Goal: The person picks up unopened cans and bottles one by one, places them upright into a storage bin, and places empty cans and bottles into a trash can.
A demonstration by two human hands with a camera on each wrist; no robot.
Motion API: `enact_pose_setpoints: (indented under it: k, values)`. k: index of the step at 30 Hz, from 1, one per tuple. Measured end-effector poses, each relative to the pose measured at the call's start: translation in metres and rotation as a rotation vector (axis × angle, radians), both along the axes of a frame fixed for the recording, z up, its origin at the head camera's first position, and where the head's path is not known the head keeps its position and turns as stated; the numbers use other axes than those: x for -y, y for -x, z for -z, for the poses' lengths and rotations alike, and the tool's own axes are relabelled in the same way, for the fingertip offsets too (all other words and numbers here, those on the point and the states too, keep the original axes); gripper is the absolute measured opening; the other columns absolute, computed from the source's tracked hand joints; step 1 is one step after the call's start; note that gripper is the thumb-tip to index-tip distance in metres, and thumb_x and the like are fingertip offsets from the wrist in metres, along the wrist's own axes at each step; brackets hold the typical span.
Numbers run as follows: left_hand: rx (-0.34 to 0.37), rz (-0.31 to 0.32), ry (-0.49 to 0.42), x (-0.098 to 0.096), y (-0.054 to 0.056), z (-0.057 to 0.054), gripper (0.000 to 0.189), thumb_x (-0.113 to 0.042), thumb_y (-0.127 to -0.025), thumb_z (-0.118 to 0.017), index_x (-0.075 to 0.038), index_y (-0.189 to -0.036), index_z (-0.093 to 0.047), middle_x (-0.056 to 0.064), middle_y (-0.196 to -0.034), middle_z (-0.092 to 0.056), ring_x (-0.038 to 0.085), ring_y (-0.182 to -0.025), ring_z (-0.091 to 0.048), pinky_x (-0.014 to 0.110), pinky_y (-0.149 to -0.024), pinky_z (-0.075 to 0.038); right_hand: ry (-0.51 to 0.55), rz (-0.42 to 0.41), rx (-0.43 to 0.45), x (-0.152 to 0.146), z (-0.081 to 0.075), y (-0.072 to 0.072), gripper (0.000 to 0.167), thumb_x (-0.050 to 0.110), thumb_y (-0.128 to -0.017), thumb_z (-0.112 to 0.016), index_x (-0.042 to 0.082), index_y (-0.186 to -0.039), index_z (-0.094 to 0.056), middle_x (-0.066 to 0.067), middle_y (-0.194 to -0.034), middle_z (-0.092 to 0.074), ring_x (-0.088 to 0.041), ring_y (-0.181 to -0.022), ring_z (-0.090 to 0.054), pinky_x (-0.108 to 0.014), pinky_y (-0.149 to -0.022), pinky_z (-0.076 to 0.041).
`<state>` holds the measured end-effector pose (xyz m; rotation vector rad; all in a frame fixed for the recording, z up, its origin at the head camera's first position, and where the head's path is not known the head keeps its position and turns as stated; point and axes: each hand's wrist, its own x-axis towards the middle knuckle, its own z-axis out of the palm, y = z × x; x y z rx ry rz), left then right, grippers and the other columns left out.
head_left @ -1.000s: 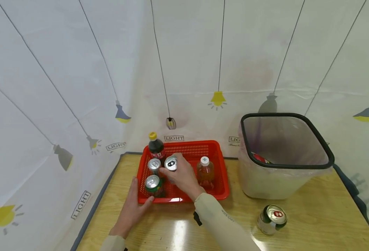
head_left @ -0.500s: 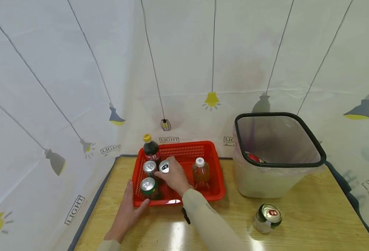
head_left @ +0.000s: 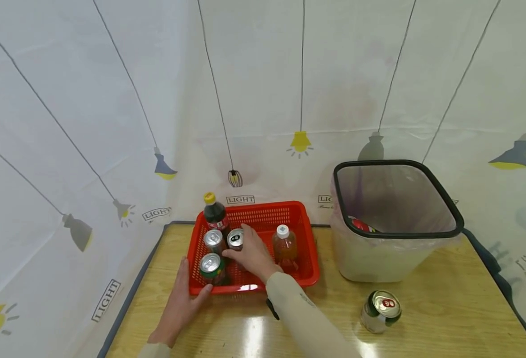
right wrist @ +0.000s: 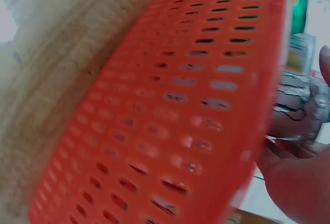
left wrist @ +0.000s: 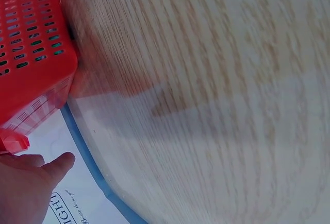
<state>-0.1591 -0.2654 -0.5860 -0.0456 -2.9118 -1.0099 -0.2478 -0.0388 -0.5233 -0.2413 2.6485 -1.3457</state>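
In the head view, my right hand reaches into the red basket, with fingers and thumb round a silver-topped drink can. The right wrist view shows the can's grey side beyond the basket wall, with my fingers along it. Left of this can stand another silver-topped can and a green can. My left hand spans the basket's front left corner, thumb at the front rim and straight fingers along the left side.
A cola bottle stands in the basket's back left, and a white-capped clear bottle on its right. A black-rimmed, bag-lined bin is at right on the wooden table. A lone can stands before it.
The can under my right hand has settled slightly lower beside the other cans. My right hand has shifted a little rightward, showing more of the lid. My left hand stays at the corner.
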Motion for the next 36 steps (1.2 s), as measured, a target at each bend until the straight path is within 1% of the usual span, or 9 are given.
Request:
enact_pose_setpoints:
  k: [4, 8, 13, 19, 22, 25, 32, 34, 36]
  values:
    - [-0.019, 0.007, -0.021, -0.001, 0.001, 0.002, 0.106, -0.046, -0.097, -0.071, 0.002, -0.164, -0.005, 0.028, -0.169, -0.008, 0.049, -0.154, -0.015, 0.064, -0.12, -0.022, -0.003, -0.016, -0.045, -0.011, -0.01, -0.008, 0.096, 0.044, -0.089, -0.082, 0.008, -0.161, -0.029, -0.012, -0.16, -0.041, -0.029, -0.143, -0.046, -0.049, -0.116, -0.04]
    - [-0.008, -0.001, -0.017, -0.002, -0.001, 0.002, 0.106, -0.046, -0.097, -0.071, 0.003, -0.164, -0.005, 0.029, -0.169, -0.008, 0.05, -0.153, -0.015, 0.065, -0.12, -0.022, 0.005, -0.038, -0.111, -0.022, -0.021, -0.024, 0.097, 0.046, -0.089, -0.081, 0.01, -0.162, -0.029, -0.009, -0.163, -0.038, -0.026, -0.146, -0.043, -0.048, -0.118, -0.039]
    - [0.016, 0.003, -0.011, -0.003, 0.0, 0.002, 0.107, -0.05, -0.098, -0.068, 0.001, -0.164, -0.003, 0.027, -0.17, -0.006, 0.048, -0.154, -0.014, 0.064, -0.121, -0.021, 0.032, -0.06, -0.191, -0.045, -0.034, -0.056, 0.094, 0.047, -0.09, -0.08, 0.013, -0.162, -0.03, -0.006, -0.166, -0.035, -0.025, -0.149, -0.038, -0.049, -0.118, -0.037]
    - [0.026, -0.004, -0.023, -0.002, -0.001, -0.001, 0.106, -0.049, -0.098, -0.069, 0.0, -0.165, -0.003, 0.028, -0.17, -0.006, 0.048, -0.154, -0.013, 0.065, -0.12, -0.02, 0.006, -0.064, -0.283, -0.073, -0.047, -0.097, 0.092, 0.047, -0.089, -0.081, 0.015, -0.161, -0.034, -0.006, -0.166, -0.036, -0.027, -0.153, -0.032, -0.053, -0.116, -0.039]
    - [0.045, 0.0, -0.018, -0.002, -0.002, -0.003, 0.107, -0.049, -0.098, -0.069, -0.001, -0.165, -0.001, 0.028, -0.17, -0.004, 0.048, -0.154, -0.011, 0.065, -0.121, -0.02, -0.012, -0.044, -0.32, -0.09, -0.048, -0.112, 0.091, 0.046, -0.087, -0.082, 0.015, -0.16, -0.037, -0.005, -0.164, -0.039, -0.026, -0.152, -0.033, -0.051, -0.116, -0.039]
    - [0.038, 0.005, -0.016, -0.001, -0.002, -0.006, 0.106, -0.049, -0.098, -0.069, 0.002, -0.164, -0.002, 0.03, -0.169, -0.006, 0.05, -0.154, -0.012, 0.065, -0.12, -0.02, 0.008, -0.003, -0.338, -0.107, -0.047, -0.127, 0.088, 0.046, -0.087, -0.083, 0.015, -0.158, -0.04, -0.006, -0.164, -0.04, -0.026, -0.151, -0.036, -0.053, -0.115, -0.04]
    - [0.054, 0.005, -0.01, -0.004, -0.001, -0.01, 0.106, -0.048, -0.098, -0.068, 0.003, -0.164, -0.003, 0.03, -0.169, -0.005, 0.05, -0.154, -0.012, 0.065, -0.121, -0.019, 0.073, 0.113, -0.322, -0.149, -0.04, -0.16, 0.08, 0.046, -0.087, -0.083, 0.018, -0.153, -0.047, 0.001, -0.162, -0.042, -0.027, -0.15, -0.037, -0.059, -0.113, -0.04]
    - [0.057, 0.003, -0.009, -0.005, -0.001, -0.01, 0.106, -0.048, -0.098, -0.068, 0.003, -0.164, -0.003, 0.03, -0.169, -0.005, 0.05, -0.154, -0.012, 0.065, -0.121, -0.019, 0.067, 0.132, -0.376, -0.162, -0.036, -0.168, 0.075, 0.039, -0.087, -0.084, 0.019, -0.151, -0.05, 0.003, -0.16, -0.046, -0.026, -0.147, -0.043, -0.056, -0.111, -0.043]
    - [0.055, 0.003, -0.009, -0.005, -0.001, -0.009, 0.106, -0.048, -0.098, -0.068, 0.003, -0.164, -0.003, 0.03, -0.169, -0.005, 0.049, -0.154, -0.012, 0.065, -0.121, -0.019, 0.032, 0.159, -0.457, -0.175, -0.032, -0.174, 0.072, 0.031, -0.086, -0.087, 0.02, -0.148, -0.053, 0.005, -0.154, -0.052, -0.023, -0.141, -0.05, -0.045, -0.111, -0.046]
